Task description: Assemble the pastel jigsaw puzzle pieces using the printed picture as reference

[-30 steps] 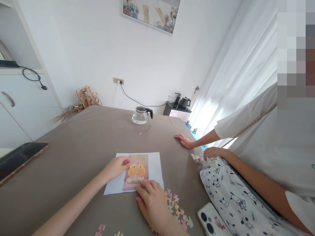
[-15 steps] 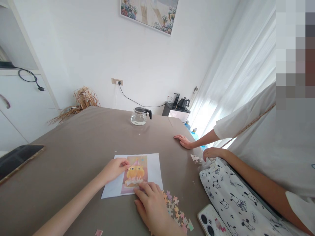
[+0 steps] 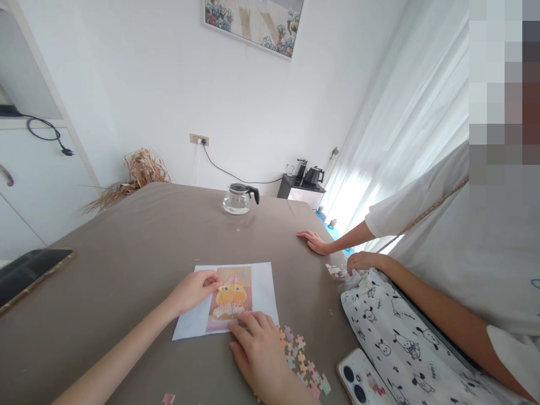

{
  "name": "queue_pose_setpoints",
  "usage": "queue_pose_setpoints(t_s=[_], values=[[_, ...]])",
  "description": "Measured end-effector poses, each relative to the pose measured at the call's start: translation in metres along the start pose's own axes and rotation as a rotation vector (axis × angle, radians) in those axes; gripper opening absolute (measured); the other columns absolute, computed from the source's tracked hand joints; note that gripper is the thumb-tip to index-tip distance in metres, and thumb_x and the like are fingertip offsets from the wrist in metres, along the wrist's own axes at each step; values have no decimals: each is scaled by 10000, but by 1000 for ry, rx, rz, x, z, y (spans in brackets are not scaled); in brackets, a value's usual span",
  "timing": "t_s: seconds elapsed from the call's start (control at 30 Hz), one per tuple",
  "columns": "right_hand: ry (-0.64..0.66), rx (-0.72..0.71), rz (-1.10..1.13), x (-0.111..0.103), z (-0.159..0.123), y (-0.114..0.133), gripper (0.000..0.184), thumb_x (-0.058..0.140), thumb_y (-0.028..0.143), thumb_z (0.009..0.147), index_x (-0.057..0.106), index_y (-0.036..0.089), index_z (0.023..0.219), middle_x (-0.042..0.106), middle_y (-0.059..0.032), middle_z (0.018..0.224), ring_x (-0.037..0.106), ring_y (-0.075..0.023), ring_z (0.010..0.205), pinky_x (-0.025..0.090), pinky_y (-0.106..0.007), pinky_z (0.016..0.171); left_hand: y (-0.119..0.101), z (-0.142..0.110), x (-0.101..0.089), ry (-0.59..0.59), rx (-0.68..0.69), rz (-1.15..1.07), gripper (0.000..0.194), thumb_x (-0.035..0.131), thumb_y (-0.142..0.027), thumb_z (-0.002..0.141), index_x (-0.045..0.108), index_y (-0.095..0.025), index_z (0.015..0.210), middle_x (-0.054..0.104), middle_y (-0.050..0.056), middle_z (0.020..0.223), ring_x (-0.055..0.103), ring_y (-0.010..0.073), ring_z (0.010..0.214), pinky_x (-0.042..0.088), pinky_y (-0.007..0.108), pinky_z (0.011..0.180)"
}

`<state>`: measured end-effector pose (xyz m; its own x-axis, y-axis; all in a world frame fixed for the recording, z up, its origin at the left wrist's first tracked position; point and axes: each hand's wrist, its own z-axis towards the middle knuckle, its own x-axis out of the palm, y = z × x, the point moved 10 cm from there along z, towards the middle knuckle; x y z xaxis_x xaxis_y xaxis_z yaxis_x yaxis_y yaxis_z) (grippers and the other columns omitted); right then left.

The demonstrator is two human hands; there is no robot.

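Observation:
A white sheet of paper [image 3: 262, 287] lies on the table, printed with a picture of a yellow cartoon character [image 3: 231, 298] and a vertical crease down its middle. My left hand [image 3: 197, 289] rests over the sheet's left side, fingers bent, with thumb and forefinger tips near the picture's left edge. Nothing shows between them. On the lower right edge of the sheet lies my right hand [image 3: 264, 351], palm down with its fingers extended. Loose pastel jigsaw pieces [image 3: 301, 360] are scattered just right of it, some perhaps hidden under the hand.
A glass pot [image 3: 237, 201] with clear liquid stands toward the table's far edge. At right are a phone [image 3: 358, 374], a cartoon-print bag [image 3: 405, 337] and another person's hands [image 3: 314, 242]. A single puzzle piece [image 3: 167, 399] lies near the front; a dark tablet-like object [image 3: 34, 273] is at left.
The whole view has shifted very slightly. Both hands stay in nearly the same places on the paper.

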<state>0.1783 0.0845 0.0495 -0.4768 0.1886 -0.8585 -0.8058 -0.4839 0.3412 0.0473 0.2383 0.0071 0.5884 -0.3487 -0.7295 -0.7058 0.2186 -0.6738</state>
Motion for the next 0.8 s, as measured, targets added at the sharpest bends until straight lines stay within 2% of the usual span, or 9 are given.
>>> queue_pose_setpoints(t_s=[0.07,0.17,0.3,0.37,0.47,0.57,0.7,0.8], values=[[1,-2,2,-1,0,0,334,698,155,842,622,251,1153,661,-46,1174,590,-265,1020,506,-415,883,-6,-8,-4,6,1,11,283,580,-411,967,624,-134,1006,647,41,964,635,185,874,539,389,836],[0,-8,7,-1,0,1,327,696,156,845,621,254,1147,662,-36,1174,592,-260,1023,506,-410,879,-20,-38,1,67,2,35,277,584,-414,957,625,-140,956,633,21,887,613,173,810,516,363,799],[-21,-11,6,0,0,1,312,696,165,852,620,250,1143,674,-33,1143,599,-252,1009,502,-404,870,-38,-91,29,192,-31,73,150,607,-304,875,630,-170,813,610,-14,748,569,161,697,419,285,663],[-32,-12,7,0,0,1,307,693,161,854,622,241,1141,679,-43,1138,600,-253,1010,499,-403,867,-41,-108,43,207,-57,97,125,568,-293,831,634,-207,769,613,-18,709,558,172,667,350,270,612],[-45,-21,11,-1,0,2,299,688,139,849,630,223,1131,683,-54,1143,599,-251,1018,497,-395,869,-43,-115,56,182,-49,111,136,515,-307,812,620,-231,772,631,-9,743,565,193,701,329,273,632],[-64,-31,13,-9,2,3,307,662,110,859,626,209,1148,689,-52,1145,598,-239,1019,494,-383,877,-44,-113,61,166,-13,100,134,501,-319,816,588,-228,770,635,-7,781,570,196,731,343,267,659],[-93,-31,17,-35,0,1,273,562,121,932,611,217,1183,687,-58,1151,600,-218,1010,491,-362,863,-48,-113,58,164,51,88,139,494,-323,839,578,-231,777,619,-14,776,557,183,713,342,255,638],[-113,-25,26,-58,-13,-3,242,484,154,981,614,230,1170,692,-68,1100,614,-214,966,491,-356,819,-50,-119,51,148,91,81,180,475,-353,884,593,-240,809,616,-14,793,553,175,697,358,251,628]])
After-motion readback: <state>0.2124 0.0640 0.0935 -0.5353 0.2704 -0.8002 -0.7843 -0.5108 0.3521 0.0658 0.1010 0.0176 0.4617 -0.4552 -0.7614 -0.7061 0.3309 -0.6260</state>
